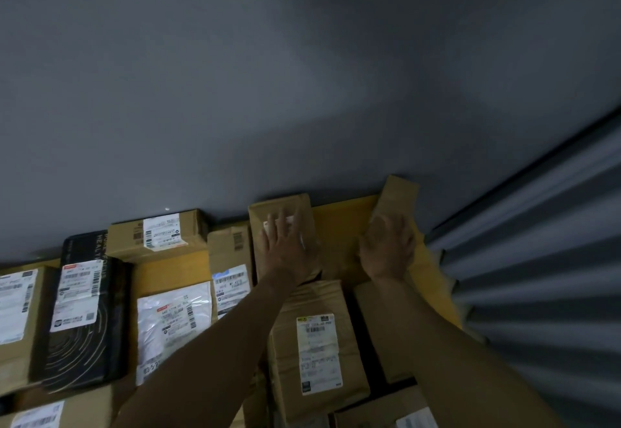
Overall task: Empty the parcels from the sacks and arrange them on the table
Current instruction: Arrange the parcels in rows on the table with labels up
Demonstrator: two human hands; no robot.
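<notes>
The left hand (289, 243) is pressed flat, fingers straight, on a brown parcel (282, 206) at the far edge of the yellow table (342, 222). The right hand (386, 249) is spread, gripping nothing, on a second parcel (400, 192) tilted against the grey wall (235, 91). Many labelled parcels (319, 353) are already laid in rows, so arranging is judged well advanced; no sack is seen, so the remainder cannot be told.

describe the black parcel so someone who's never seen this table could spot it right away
Start at the yellow table along the grey wall and look left. There, between a brown box and a white plastic mailer, lies the black parcel. It is the only dark one, with pale swirling lines and a white label on top.
</notes>
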